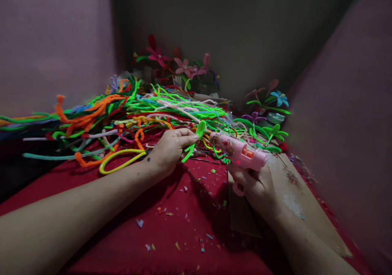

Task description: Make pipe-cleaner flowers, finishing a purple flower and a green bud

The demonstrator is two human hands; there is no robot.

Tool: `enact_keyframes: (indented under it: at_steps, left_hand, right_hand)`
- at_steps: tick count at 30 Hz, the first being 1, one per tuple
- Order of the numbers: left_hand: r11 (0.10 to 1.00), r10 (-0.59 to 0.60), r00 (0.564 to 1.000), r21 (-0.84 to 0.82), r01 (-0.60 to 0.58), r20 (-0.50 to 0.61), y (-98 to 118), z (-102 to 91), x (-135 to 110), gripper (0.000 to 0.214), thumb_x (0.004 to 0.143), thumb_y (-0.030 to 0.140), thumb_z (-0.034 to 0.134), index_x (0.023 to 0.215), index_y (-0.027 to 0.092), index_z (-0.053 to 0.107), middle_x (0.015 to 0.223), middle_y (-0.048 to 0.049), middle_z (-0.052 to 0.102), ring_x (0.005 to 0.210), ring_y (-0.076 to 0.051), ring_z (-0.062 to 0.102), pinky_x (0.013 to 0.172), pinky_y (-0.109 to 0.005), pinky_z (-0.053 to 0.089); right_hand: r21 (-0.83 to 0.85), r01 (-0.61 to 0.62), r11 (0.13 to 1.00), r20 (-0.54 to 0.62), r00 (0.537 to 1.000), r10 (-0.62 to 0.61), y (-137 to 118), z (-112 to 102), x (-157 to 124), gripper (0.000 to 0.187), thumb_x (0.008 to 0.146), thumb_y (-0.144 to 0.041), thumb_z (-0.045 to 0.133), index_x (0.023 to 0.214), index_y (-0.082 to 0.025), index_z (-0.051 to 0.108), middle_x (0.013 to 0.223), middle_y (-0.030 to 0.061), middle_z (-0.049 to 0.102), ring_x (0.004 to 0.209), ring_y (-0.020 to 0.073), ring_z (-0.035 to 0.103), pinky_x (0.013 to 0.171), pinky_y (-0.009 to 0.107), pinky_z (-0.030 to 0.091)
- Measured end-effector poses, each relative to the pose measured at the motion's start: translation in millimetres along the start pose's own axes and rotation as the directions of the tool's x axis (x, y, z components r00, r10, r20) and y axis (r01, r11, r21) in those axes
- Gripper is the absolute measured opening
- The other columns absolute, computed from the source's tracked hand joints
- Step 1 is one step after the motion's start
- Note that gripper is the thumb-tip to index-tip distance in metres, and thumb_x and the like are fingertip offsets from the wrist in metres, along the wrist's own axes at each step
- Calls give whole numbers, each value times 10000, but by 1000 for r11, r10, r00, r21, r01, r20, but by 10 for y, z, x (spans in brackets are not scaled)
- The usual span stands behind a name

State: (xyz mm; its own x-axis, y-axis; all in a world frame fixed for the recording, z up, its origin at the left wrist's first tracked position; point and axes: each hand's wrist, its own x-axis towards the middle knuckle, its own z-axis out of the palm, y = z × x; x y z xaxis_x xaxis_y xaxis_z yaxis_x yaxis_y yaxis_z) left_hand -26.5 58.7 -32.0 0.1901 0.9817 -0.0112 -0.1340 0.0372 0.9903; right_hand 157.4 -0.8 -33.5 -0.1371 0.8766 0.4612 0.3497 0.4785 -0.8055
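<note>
Between thumb and fingers, my left hand (pixel 168 152) pinches a bright green pipe-cleaner leaf (pixel 201 130), a narrow loop with loose ends hanging below the fingers. My right hand (pixel 252 185) is wrapped round the handle of a pink hot glue gun (pixel 239 150). An orange glue stick shows through the slot in its body, and a small red light glows on its side. The gun's nozzle points left toward the leaf, close to it; whether they touch I cannot tell. Behind both hands lies a big heap of coloured pipe cleaners (pixel 183 105).
A cardboard sheet (pixel 306 209) with glue stains lies under my right arm. Coloured fuzz scraps dot the red cloth (pixel 171 234). Finished pipe-cleaner flowers (pixel 183 67) stand at the back, with a blue flower (pixel 280 98) at the right. A yellow loop (pixel 107 166) lies beside my left forearm.
</note>
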Motion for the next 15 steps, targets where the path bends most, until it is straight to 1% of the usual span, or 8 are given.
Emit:
enact_keyframes:
  at_steps: [4, 8, 11, 15]
  left_hand:
    - [1000, -7, 1000, -17, 7, -10, 13, 6, -9, 126, 737, 203, 587, 648, 144, 522, 517, 37, 466, 423, -59, 355, 430, -210, 209]
    - [1000, -13, 1000, -11, 12, -25, 37, 5, -22, 123, 745, 207, 584, 653, 142, 533, 510, 39, 465, 419, -57, 346, 430, -205, 210]
    - [1000, -7, 999, 1, 7, -32, 43, 1, -26, 134, 731, 213, 598, 635, 143, 535, 496, 43, 458, 411, -55, 336, 426, -204, 208]
    - [1000, 2, 1000, -23, -2, -23, 23, -7, -10, 129, 713, 221, 609, 633, 146, 541, 512, 35, 483, 418, -60, 360, 429, -206, 214]
  right_hand:
    - [-12, 22, 1000, 34, 999, -22, -2, -5, 7, 405, 770, -248, 557, 1173, -224, 596, 829, 60, 676, 806, 233, 638, 648, 330, 554]
    - [-17, 32, 999, 60, 998, -31, -25, -7, 17, 382, 770, -258, 561, 1147, -221, 613, 804, 65, 677, 835, 252, 639, 651, 339, 555]
    - [-30, 29, 999, 66, 997, -27, -38, -3, 13, 391, 770, -251, 561, 1156, -223, 610, 871, 76, 680, 876, 268, 633, 675, 360, 553]
    - [-24, 43, 999, 55, 998, -42, -63, 1, 9, 431, 778, -211, 529, 1206, -229, 578, 1028, 80, 659, 1011, 276, 588, 762, 382, 537]
